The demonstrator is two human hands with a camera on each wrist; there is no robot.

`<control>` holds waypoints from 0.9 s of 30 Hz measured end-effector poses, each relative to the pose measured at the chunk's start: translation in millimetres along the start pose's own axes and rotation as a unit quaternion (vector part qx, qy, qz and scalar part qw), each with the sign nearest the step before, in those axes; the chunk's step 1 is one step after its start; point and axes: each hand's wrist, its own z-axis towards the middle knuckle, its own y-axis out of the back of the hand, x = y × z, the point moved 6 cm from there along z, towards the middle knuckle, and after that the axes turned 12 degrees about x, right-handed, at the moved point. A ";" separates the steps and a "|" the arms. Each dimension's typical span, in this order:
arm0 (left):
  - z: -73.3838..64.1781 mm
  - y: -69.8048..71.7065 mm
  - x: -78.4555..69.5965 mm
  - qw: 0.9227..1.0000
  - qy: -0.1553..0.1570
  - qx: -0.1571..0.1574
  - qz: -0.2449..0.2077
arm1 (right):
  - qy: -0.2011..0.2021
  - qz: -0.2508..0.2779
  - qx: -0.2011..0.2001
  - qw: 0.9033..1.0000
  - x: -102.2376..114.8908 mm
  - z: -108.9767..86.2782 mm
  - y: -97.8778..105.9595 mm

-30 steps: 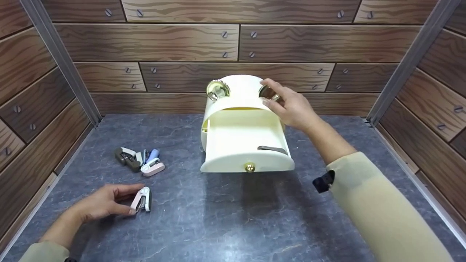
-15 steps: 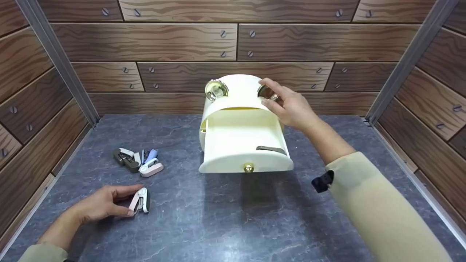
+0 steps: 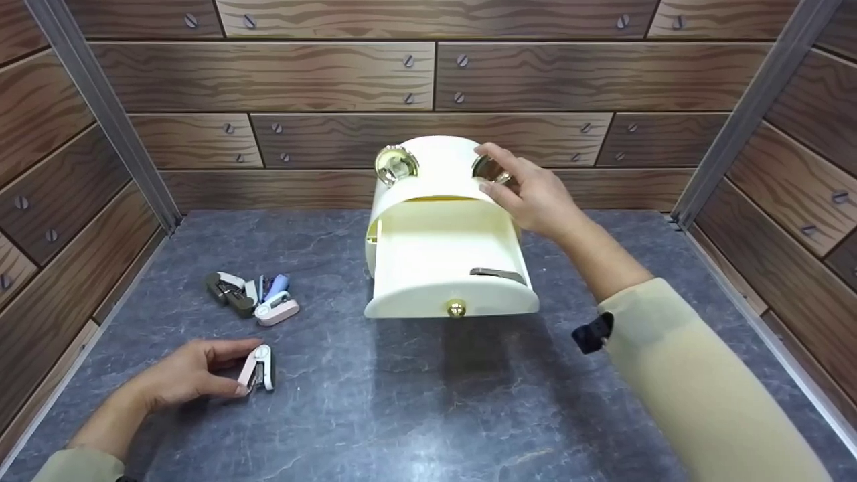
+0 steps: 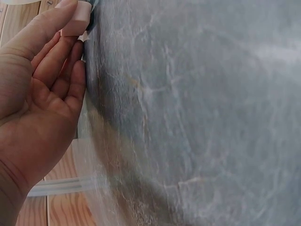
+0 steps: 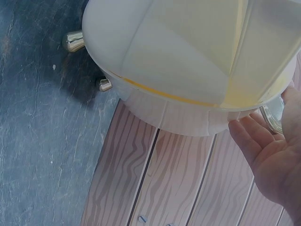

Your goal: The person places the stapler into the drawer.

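In the head view my left hand pinches a small pink-and-white mini stapler at the front left of the table. Thumb and fingers are on its pink side; the left wrist view shows the stapler's pink end between them. My right hand grips the right gold round ornament on top of a cream box with a domed top. The box's drawer is pulled out, with a gold knob on its front. A grey, flat, narrow thing lies inside, partly hidden behind the drawer front.
Behind the left hand lie a dark mini stapler, a blue one and another pink-and-white one, close together. A second gold ornament is on the box's left. Wood-patterned walls enclose the marbled grey table.
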 end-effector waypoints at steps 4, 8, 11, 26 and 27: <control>0.6 -1.0 0.3 1.000 -0.006 0.002 -0.011 | 0.002 0.002 -0.001 1.000 -0.8 -0.3 -0.5; 1.3 -1.6 0.2 1.000 -0.010 0.005 -0.013 | 0.002 0.000 -0.004 1.000 -0.8 -0.1 -0.4; 0.8 -1.5 -0.6 1.000 -0.011 0.004 0.005 | 0.002 -0.002 -0.004 1.000 0.1 0.0 0.4; -0.8 -0.9 -0.4 1.000 0.006 -0.006 0.030 | 0.004 -0.005 -0.004 1.000 0.9 0.0 1.3; -0.8 -1.0 -0.3 1.000 0.005 -0.008 0.028 | 0.004 -0.005 -0.003 1.000 1.3 -0.3 1.3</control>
